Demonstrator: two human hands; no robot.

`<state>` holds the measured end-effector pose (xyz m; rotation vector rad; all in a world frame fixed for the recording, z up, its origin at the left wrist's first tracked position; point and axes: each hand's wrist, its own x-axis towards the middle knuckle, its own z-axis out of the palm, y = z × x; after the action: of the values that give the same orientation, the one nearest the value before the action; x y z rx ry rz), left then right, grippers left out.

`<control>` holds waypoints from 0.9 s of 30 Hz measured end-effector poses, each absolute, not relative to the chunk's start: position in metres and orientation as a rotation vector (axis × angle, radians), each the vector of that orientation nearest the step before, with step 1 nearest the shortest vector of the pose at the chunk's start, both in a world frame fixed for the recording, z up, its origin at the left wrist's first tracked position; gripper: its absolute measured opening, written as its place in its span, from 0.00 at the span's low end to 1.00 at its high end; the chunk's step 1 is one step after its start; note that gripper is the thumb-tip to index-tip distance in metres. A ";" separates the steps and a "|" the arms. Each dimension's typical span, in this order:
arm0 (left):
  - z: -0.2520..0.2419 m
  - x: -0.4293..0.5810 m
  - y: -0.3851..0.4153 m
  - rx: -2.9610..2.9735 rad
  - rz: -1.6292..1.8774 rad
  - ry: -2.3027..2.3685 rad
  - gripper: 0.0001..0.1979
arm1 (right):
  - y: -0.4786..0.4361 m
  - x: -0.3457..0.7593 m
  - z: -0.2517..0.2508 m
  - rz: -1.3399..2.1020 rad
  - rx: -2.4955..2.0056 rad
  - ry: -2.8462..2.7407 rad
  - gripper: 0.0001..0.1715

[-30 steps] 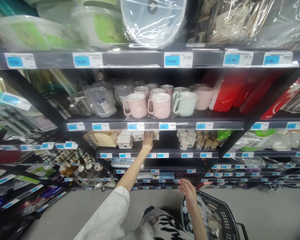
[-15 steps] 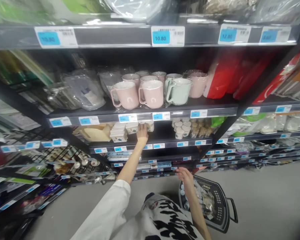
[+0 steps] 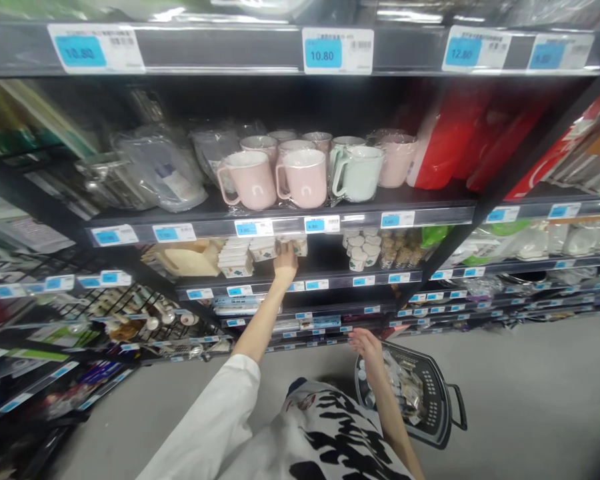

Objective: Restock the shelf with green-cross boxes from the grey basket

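Observation:
My left hand (image 3: 286,261) reaches onto a lower shelf, its fingers bent over a small white box (image 3: 299,246) with a printed pattern. The fingertips are partly hidden against the box. Just left of that hand lie more of these white boxes (image 3: 263,249), and a stack of white boxes (image 3: 236,257) stands beside them. My right hand (image 3: 367,348) hangs in the air lower down, near the shopping basket (image 3: 433,400), its fingers loosely stretched out and nothing in them.
Pink mugs (image 3: 304,179) and a mint mug (image 3: 363,175) stand on the shelf above. Small white pots (image 3: 363,252) sit right of the boxes. The shelf edge (image 3: 350,220) with price tags overhangs my left hand. The basket on the floor holds several packaged items.
The view has shifted slightly, so the shelves sit a little higher in the picture. My left hand stays at the white boxes; my right hand has barely moved.

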<state>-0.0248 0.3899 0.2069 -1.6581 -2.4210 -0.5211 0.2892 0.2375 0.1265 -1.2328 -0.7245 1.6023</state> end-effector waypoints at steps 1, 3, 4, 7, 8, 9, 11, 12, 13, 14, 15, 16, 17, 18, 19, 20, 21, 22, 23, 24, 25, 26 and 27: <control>0.207 -0.025 0.389 -1.660 -0.519 -2.420 0.26 | 0.237 0.291 0.126 1.594 -1.234 -0.719 0.23; 0.209 -0.025 0.386 -1.667 -0.518 -2.417 0.24 | 0.236 0.294 0.125 1.585 -1.240 -0.707 0.23; 0.210 -0.026 0.385 -1.667 -0.520 -2.416 0.24 | 0.236 0.296 0.126 1.583 -1.242 -0.704 0.23; 0.213 -0.026 0.383 -1.647 -0.522 -2.416 0.24 | 0.234 0.299 0.127 1.581 -1.252 -0.699 0.22; 0.214 -0.026 0.382 -1.637 -0.522 -2.416 0.23 | 0.234 0.300 0.128 1.578 -1.254 -0.697 0.22; 0.214 -0.026 0.381 -1.629 -0.521 -2.417 0.21 | 0.233 0.300 0.128 1.576 -1.255 -0.694 0.22; 0.215 -0.025 0.380 -1.630 -0.522 -2.421 0.18 | 0.233 0.299 0.128 1.581 -1.254 -0.691 0.22; 0.216 -0.025 0.379 -1.637 -0.522 -2.422 0.16 | 0.233 0.299 0.127 1.585 -1.253 -0.690 0.22; 0.216 -0.025 0.379 -1.644 -0.520 -2.423 0.14 | 0.233 0.299 0.127 1.589 -1.252 -0.689 0.22; 0.216 -0.025 0.378 -1.650 -0.516 -2.423 0.13 | 0.233 0.298 0.126 1.592 -1.251 -0.690 0.22; 0.215 -0.024 0.376 -1.654 -0.512 -2.422 0.12 | 0.233 0.297 0.125 1.594 -1.249 -0.693 0.23; 0.215 -0.023 0.375 -1.657 -0.508 -2.419 0.11 | 0.234 0.297 0.124 1.593 -1.248 -0.699 0.23; 0.215 -0.022 0.373 -1.656 -0.509 -2.413 0.11 | 0.234 0.297 0.123 1.593 -1.247 -0.704 0.23; 0.215 -0.020 0.371 -1.655 -0.513 -2.405 0.11 | 0.234 0.296 0.122 1.594 -1.250 -0.707 0.23; 0.215 -0.018 0.368 -1.657 -0.521 -2.394 0.11 | 0.234 0.296 0.122 1.596 -1.253 -0.709 0.23; 0.215 -0.016 0.365 -1.665 -0.531 -2.381 0.11 | 0.234 0.296 0.121 1.598 -1.257 -0.709 0.23; 0.215 -0.013 0.360 -1.680 -0.541 -2.365 0.11 | 0.233 0.296 0.120 1.600 -1.259 -0.709 0.23; 0.214 -0.010 0.356 -1.709 -0.552 -2.343 0.11 | 0.233 0.295 0.119 1.602 -1.257 -0.710 0.23; 0.211 -0.007 0.350 -1.754 -0.562 -2.312 0.11 | 0.232 0.295 0.118 1.601 -1.254 -0.711 0.23; 0.207 -0.003 0.343 -1.818 -0.571 -2.269 0.12 | 0.231 0.295 0.117 1.598 -1.253 -0.708 0.23; 0.201 0.001 0.334 -1.902 -0.576 -2.217 0.12 | 0.230 0.295 0.115 1.594 -1.254 -0.701 0.23; 0.192 0.006 0.325 -2.008 -0.577 -2.153 0.14 | 0.230 0.294 0.113 1.590 -1.256 -0.689 0.23; 0.181 0.013 0.313 -2.136 -0.565 -2.086 0.15 | 0.229 0.294 0.111 1.587 -1.259 -0.673 0.22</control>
<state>0.0130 0.3131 0.1808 -2.1361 -2.0860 -0.5654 0.2935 0.2288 0.1114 -1.2593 -0.6732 1.5865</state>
